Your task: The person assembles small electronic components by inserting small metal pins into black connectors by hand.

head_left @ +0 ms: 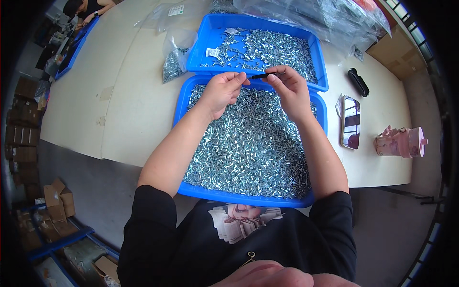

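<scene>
My right hand is closed on a slim black pen-like tool, which points left toward my other hand. Thumb and fingers pinched together, my left hand meets the tool's tip; whatever it grips there is too small to make out. Both hands are above the far end of a blue tray filled with small silvery cylindrical metal pieces. Beyond it stands a second blue tray, holding more such pieces and a small white paper label.
Left of the far tray sits a clear bag of metal pieces. On the right lie a black case, a phone and a pink bottle. Plastic bags cover the back. Another person works at far left.
</scene>
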Demonstrator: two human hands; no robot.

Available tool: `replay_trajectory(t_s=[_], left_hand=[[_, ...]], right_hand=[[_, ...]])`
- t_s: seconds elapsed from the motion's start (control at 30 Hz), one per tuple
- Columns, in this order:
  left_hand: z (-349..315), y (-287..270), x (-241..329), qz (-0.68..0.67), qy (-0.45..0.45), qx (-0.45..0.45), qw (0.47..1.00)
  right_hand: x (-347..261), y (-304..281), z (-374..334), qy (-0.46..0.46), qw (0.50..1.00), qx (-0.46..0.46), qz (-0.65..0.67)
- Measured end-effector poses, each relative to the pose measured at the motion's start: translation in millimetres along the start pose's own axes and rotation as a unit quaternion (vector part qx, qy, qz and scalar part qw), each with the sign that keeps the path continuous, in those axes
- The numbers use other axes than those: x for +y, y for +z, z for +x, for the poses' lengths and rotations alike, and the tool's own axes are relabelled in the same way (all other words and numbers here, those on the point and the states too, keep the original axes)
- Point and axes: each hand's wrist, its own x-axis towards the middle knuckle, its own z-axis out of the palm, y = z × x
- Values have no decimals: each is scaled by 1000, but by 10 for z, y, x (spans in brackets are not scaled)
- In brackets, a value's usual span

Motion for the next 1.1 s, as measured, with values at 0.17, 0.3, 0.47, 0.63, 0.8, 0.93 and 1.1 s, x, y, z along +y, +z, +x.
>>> replay_trajectory(t_s=[0.17,0.3,0.47,0.63,0.8,0.93,1.1], left_hand=[[3,-21,6,-19,-10,10,1000],[-2,-14,3,-12,0,21,1000],[0,46,-4,33,36,78,996],[1,57,-7,46,115,115,986],[-18,55,-2,100,159,124,974],[1,17,-40,134,187,116,966],[21,17,-78,165,202,102,960]], right_hand=[[-11,-5,-14,-53,991,-1,-125],[-71,-20,-10,-15,983,11,-181],[-26,-98,38,107,974,-18,-201],[45,-3,22,56,994,9,-96],[24,-47,18,74,994,-7,-74],[-39,-47,22,137,990,-25,-6],[-17,-57,26,143,989,-27,0]])
